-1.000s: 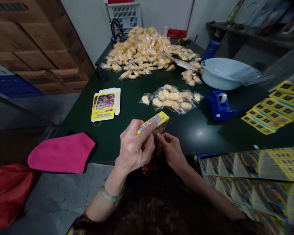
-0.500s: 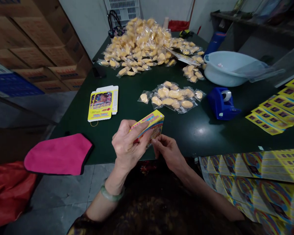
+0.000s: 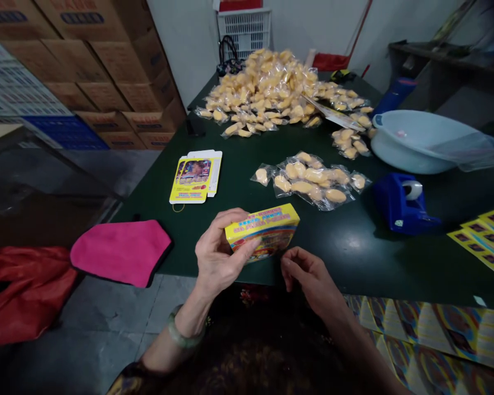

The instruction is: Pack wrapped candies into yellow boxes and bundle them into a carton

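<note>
A yellow printed box (image 3: 267,230) is held above the front edge of the dark green table by my left hand (image 3: 220,252), fingers behind it and thumb across its front. My right hand (image 3: 308,274) is just right of the box's lower corner, apart from it, with its fingers curled together; whether anything small is between them is hidden. Beyond the box lies a small group of wrapped yellow pieces (image 3: 313,178). A large heap of the same wrapped pieces (image 3: 271,82) covers the back. Flattened yellow cartons (image 3: 193,178) lie to the left.
At the right are a blue tape dispenser (image 3: 403,206), a pale blue basin (image 3: 420,142) and printed yellow sheets (image 3: 486,236). A pink cloth item (image 3: 121,249) hangs over the left edge. More printed cartons (image 3: 436,334) are stacked at the lower right.
The view has shifted left. The box has turned so more of its printed side shows, and my right hand has come away from its lower corner.
</note>
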`<state>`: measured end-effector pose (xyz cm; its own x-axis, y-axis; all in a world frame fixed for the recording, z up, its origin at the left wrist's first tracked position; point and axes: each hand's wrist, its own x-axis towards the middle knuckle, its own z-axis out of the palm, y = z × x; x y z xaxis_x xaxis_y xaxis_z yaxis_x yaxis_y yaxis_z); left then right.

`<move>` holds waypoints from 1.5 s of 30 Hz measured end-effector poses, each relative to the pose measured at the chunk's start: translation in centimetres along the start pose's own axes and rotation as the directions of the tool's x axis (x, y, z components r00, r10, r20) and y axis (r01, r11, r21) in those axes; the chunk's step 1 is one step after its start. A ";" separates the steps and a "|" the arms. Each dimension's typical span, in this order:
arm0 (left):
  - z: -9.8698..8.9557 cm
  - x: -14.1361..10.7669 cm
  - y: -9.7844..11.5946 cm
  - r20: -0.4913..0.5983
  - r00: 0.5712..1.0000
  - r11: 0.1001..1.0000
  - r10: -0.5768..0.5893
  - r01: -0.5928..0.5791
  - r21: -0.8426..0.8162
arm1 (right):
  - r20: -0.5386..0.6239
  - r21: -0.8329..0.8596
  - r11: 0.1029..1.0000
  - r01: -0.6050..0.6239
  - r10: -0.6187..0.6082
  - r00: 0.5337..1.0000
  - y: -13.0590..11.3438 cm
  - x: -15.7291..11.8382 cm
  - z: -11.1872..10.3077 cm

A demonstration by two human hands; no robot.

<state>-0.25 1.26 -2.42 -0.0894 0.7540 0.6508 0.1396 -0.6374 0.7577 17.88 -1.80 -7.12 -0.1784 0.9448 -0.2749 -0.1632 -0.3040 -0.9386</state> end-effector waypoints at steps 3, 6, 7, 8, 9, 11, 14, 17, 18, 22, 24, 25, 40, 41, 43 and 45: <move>-0.2 0.3 0.4 0.017 0.997 0.997 0.074 -0.074 -0.017 | 0.002 -0.018 1.000 -0.002 0.002 1.000 -0.1 0.1 0.1; -0.4 0.4 0.7 0.036 0.993 0.994 0.113 -0.113 -0.011 | 0.002 -0.005 1.000 -0.007 0.007 1.000 -0.1 0.1 0.2; -0.4 0.3 0.8 0.035 0.992 0.993 0.118 -0.118 -0.013 | -0.002 0.004 1.000 -0.005 0.005 1.000 -0.1 0.1 0.3; -0.4 0.2 0.9 0.026 0.994 0.994 0.111 -0.110 -0.018 | -0.012 0.017 1.000 0.000 0.000 1.000 0.0 0.2 0.3; -0.3 0.2 1.0 0.007 0.996 0.996 0.087 -0.087 -0.026 | -0.030 0.037 0.999 0.009 -0.008 1.000 0.0 0.2 0.4; -0.1 0.3 1.1 -0.075 0.997 0.998 -0.008 0.003 -0.065 | -0.094 0.087 0.995 0.041 -0.033 0.995 0.1 0.2 0.4; 0.5 1.0 1.0 -0.227 0.946 0.953 -0.232 0.174 -0.248 | -0.214 0.133 0.986 0.102 -0.072 0.974 0.0 0.1 0.1; 1.4 2.0 0.7 -0.254 0.844 0.823 -0.473 0.320 -0.469 | -0.188 0.136 0.979 0.154 -0.128 0.974 -0.6 -0.7 -0.7; 1.8 2.3 0.6 -0.236 0.808 0.775 -0.539 0.366 -0.516 | -0.150 0.135 0.975 0.175 -0.154 0.977 -0.9 -1.1 -1.1; 3.9 2.5 1.0 -0.101 0.700 0.609 -0.707 0.530 -0.591 | -0.152 0.121 0.962 0.246 -0.227 0.962 -1.7 -2.7 -2.5; 5.0 2.2 1.4 -0.024 0.668 0.559 -0.744 0.601 -0.571 | -0.229 0.109 0.961 0.255 -0.225 0.947 -1.9 -3.4 -3.2; 5.5 2.0 1.6 0.009 0.656 0.543 -0.754 0.632 -0.553 | -0.263 0.102 0.961 0.259 -0.225 0.938 -1.9 -3.6 -3.6; 4.5 0.4 -1.2 0.134 0.682 0.646 -0.719 0.727 -0.233 | -0.922 -0.196 0.713 0.673 -0.367 0.121 -6.8 -16.5 -21.6; 4.2 0.3 -1.5 0.123 0.692 0.659 -0.712 0.718 -0.226 | -0.949 -0.245 0.735 0.632 -0.316 -0.001 -7.3 -16.8 -23.5; 3.7 0.1 -2.2 0.118 0.739 0.711 -0.664 0.672 -0.208 | -0.971 -0.241 0.810 0.534 -0.204 -0.128 -8.0 -16.6 -27.0; 3.3 0.1 -2.9 0.126 0.804 0.789 -0.581 0.594 -0.154 | -0.976 -0.200 0.858 0.473 -0.131 -0.175 -8.2 -15.8 -29.9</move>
<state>2.56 3.65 -4.71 -0.0286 0.9966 0.0773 -0.0951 -0.0797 0.9923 51.07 -10.51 -1.31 0.9995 -0.0060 -0.0322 -0.0302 0.2111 -0.9770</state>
